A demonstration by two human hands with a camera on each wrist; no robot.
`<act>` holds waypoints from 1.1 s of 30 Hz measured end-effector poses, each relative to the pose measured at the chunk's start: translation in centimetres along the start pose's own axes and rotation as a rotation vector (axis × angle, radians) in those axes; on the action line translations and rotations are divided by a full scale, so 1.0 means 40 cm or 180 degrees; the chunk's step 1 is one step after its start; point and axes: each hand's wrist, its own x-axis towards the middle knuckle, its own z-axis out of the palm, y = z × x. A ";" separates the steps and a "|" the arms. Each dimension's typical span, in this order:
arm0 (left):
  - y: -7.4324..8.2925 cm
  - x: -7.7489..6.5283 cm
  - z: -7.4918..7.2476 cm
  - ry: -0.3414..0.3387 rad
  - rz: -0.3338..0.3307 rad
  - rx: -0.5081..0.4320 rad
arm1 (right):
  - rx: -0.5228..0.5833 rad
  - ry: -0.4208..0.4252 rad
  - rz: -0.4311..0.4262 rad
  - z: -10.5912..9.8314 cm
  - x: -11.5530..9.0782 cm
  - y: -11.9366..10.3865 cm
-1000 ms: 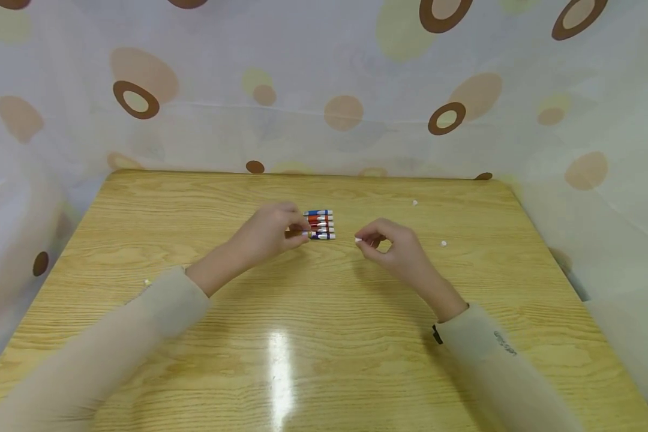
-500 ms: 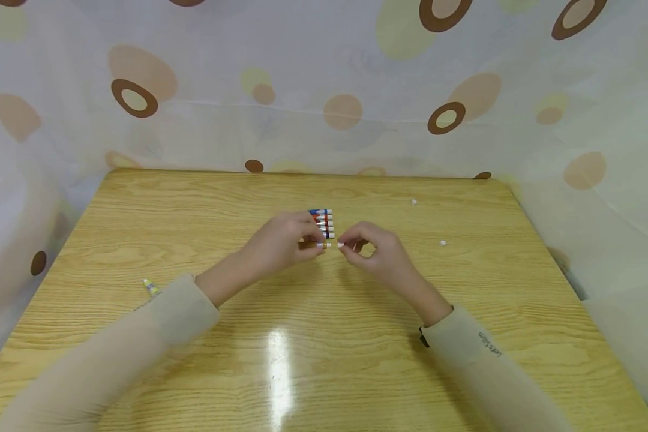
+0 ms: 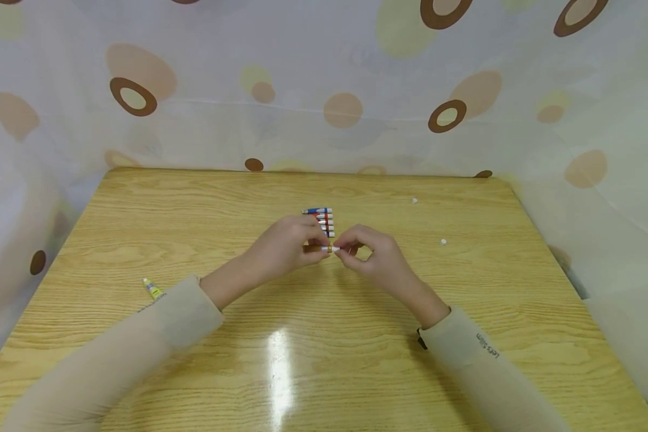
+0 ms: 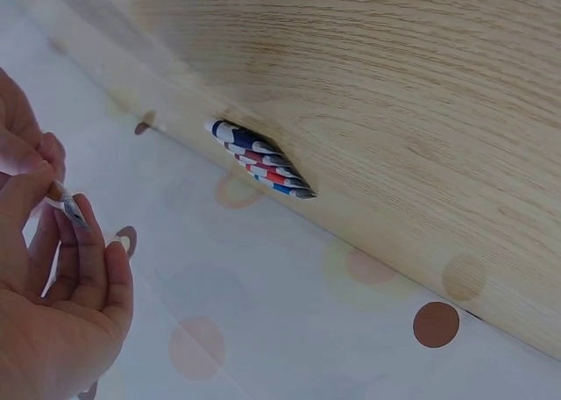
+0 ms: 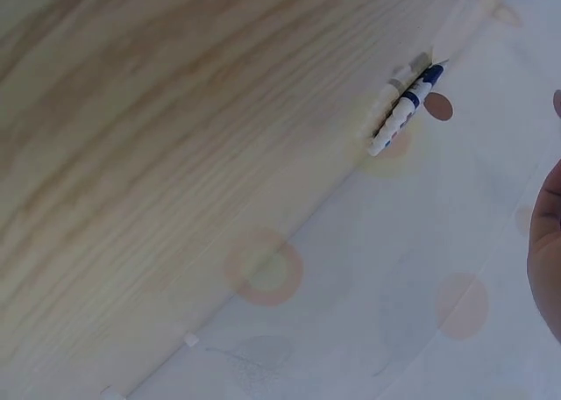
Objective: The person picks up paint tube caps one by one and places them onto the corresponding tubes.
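My left hand (image 3: 286, 243) holds a small paint tube (image 3: 326, 249) with a gold-brown band near its neck, lying sideways in the fingers. At its right end, the thumb and fingers of my right hand (image 3: 375, 255) pinch a small white cap (image 3: 336, 248), which meets the neck. How far it is seated I cannot tell. In the left wrist view the tube (image 4: 72, 209) shows between the fingers of both hands. Just behind the hands lies a row of several paint tubes (image 3: 326, 211), blue, red and dark, white caps to the right, partly hidden by my left hand.
A yellow paint tube (image 3: 152, 289) lies by my left sleeve, which covers part of it. Two loose white caps lie right of the hands, a farther cap (image 3: 414, 201) and a nearer cap (image 3: 443, 242). A patterned curtain (image 3: 297, 138) borders the wooden table (image 3: 389, 372).
Both hands have come together. The held tube has moved right and nearer, away from the row; the white cap has moved left to meet its neck. More of the yellow tube is uncovered.
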 end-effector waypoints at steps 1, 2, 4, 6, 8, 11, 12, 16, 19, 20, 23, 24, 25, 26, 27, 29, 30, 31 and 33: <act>0.000 0.000 0.000 0.0002 0.0001 -0.0002 | 0.0009 -0.0002 0.0023 0.000 0.000 0.000; 0.000 0.000 0.000 0.0006 0.0004 -0.0001 | 0.0021 -0.0003 0.0043 0.000 0.000 0.000; 0.000 0.001 0.001 0.0002 0.0001 0.0004 | 0.0041 -0.0016 0.0099 -0.001 0.001 0.000; 0.001 0.000 0.001 -0.0013 -0.0020 0.0005 | 0.0048 -0.0040 0.0158 -0.002 0.001 0.000; 0.002 0.000 0.001 -0.0023 -0.0042 0.0006 | 0.0051 -0.0078 0.0222 -0.003 0.002 -0.001; 0.002 -0.001 0.001 -0.0027 -0.0059 0.0027 | 0.0020 -0.0144 0.0308 -0.005 0.002 -0.004; 0.002 -0.002 0.002 -0.0024 -0.0055 0.0037 | 0.0014 -0.0165 0.0334 -0.006 0.002 -0.004; 0.000 -0.003 0.004 -0.0013 -0.0039 0.0081 | -0.0015 -0.0221 0.0356 -0.007 0.001 -0.006; -0.001 -0.003 0.004 -0.0012 -0.0030 0.0089 | -0.0026 -0.0235 0.0286 -0.006 -0.001 -0.003; 0.000 -0.003 0.003 -0.0018 -0.0036 0.0082 | -0.0031 -0.0234 0.0259 -0.005 -0.001 -0.001; 0.000 -0.003 0.003 -0.0047 -0.0063 0.0066 | -0.0019 -0.0226 0.0169 -0.004 -0.003 0.004; 0.001 -0.003 0.002 -0.0053 -0.0062 0.0067 | -0.0007 -0.0219 0.0145 -0.003 -0.004 0.006; 0.002 -0.004 0.002 -0.0061 -0.0063 0.0062 | 0.0009 -0.0211 0.0132 -0.002 -0.004 0.006; 0.003 -0.004 0.002 -0.0066 -0.0061 0.0061 | 0.0024 -0.0202 0.0122 -0.001 -0.004 0.008; 0.003 -0.004 0.002 -0.0066 -0.0053 0.0062 | 0.0040 -0.0194 0.0113 -0.001 -0.004 0.007; 0.003 -0.005 0.002 -0.0054 -0.0033 0.0044 | 0.0059 -0.0183 0.0106 0.000 -0.003 0.007; 0.003 -0.005 0.001 -0.0049 -0.0025 0.0033 | 0.0063 -0.0182 0.0113 0.001 -0.003 0.007; 0.003 -0.005 0.002 -0.0049 -0.0024 0.0021 | 0.0058 -0.0182 0.0122 0.001 -0.003 0.007; 0.002 -0.004 0.002 -0.0056 -0.0025 0.0011 | 0.0043 -0.0192 0.0147 0.002 -0.003 0.007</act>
